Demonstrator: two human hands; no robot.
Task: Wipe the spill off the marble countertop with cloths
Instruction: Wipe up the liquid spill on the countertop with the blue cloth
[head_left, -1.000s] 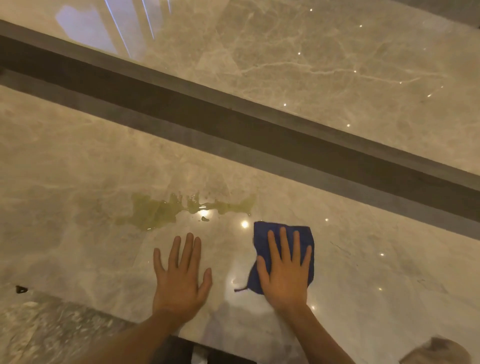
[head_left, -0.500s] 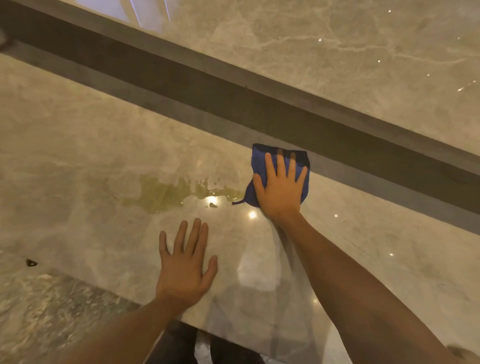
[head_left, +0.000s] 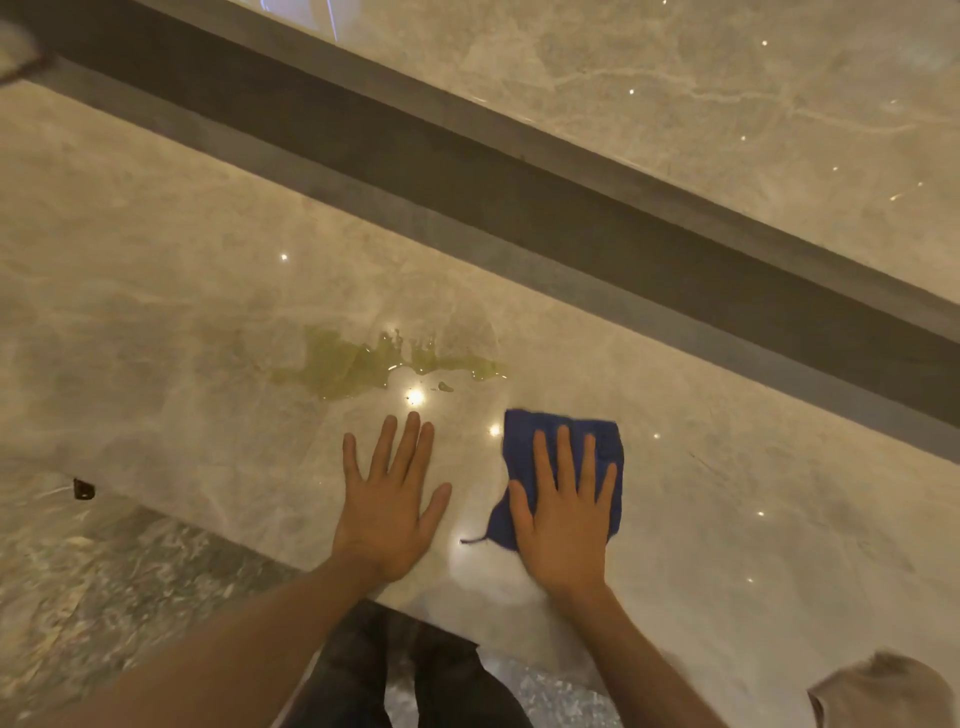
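A yellow-green spill spreads across the glossy beige marble countertop, with a small stray drop beside it. A folded blue cloth lies flat on the marble to the right of the spill, apart from it. My right hand presses flat on the cloth, fingers spread and pointing away from me. My left hand rests flat and bare on the marble just below the spill, holding nothing.
A dark recessed band runs diagonally behind the counter, with a higher marble surface beyond it. The counter's near edge drops to speckled floor. A pale rounded object sits at the bottom right corner.
My right hand pushed the cloth out toward the dark band beside the spill's right end, then drew it back toward me. My left hand stayed planted on the marble.
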